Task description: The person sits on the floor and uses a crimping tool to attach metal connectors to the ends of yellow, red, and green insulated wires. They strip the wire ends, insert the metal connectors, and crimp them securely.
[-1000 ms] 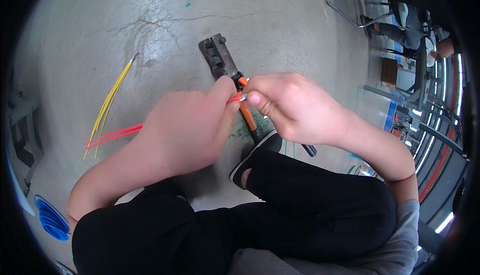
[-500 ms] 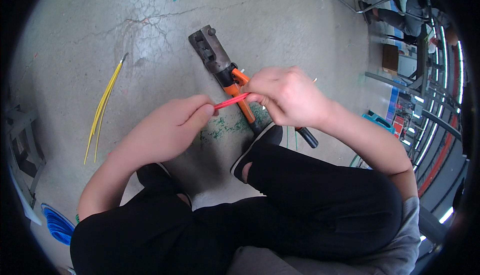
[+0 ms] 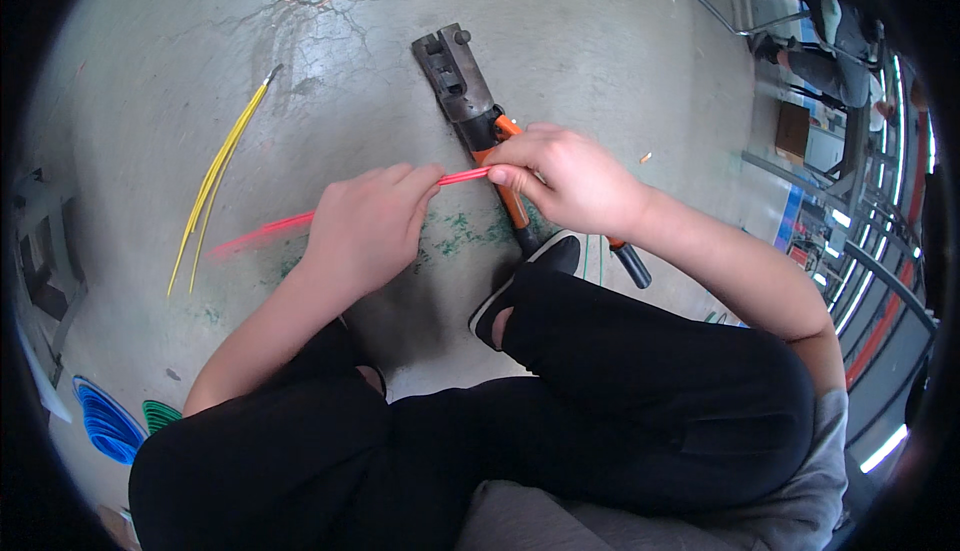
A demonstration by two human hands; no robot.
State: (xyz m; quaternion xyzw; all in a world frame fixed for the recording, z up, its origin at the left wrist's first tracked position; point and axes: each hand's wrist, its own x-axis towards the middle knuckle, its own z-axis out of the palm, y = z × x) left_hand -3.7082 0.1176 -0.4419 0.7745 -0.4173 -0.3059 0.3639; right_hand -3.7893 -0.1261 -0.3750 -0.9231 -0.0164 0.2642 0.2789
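A bundle of red wires (image 3: 463, 178) runs between my two hands, held roughly level above the floor. My left hand (image 3: 372, 219) is closed around it, and the wires' loose part sticks out to the left, blurred. My right hand (image 3: 568, 179) pinches the bundle near its right end, with the tip hidden by the fingers. Just behind my right hand lies a hydraulic crimping tool (image 3: 462, 91), with a dark metal head and orange handles. To the left, a bundle of yellow wires (image 3: 222, 166) joined at its upper end rests on the floor.
A blue wire coil (image 3: 107, 421) and a green wire coil (image 3: 160, 415) lie at the lower left. My shoe (image 3: 528, 286) is close to the tool's handle. A metal frame (image 3: 50, 251) stands at left. Another person (image 3: 830, 71) sits at the upper right.
The red wires' loose part has come into view left of my left hand. Both hands still hold the bundle. The view has shifted, so the floor things appear higher up.
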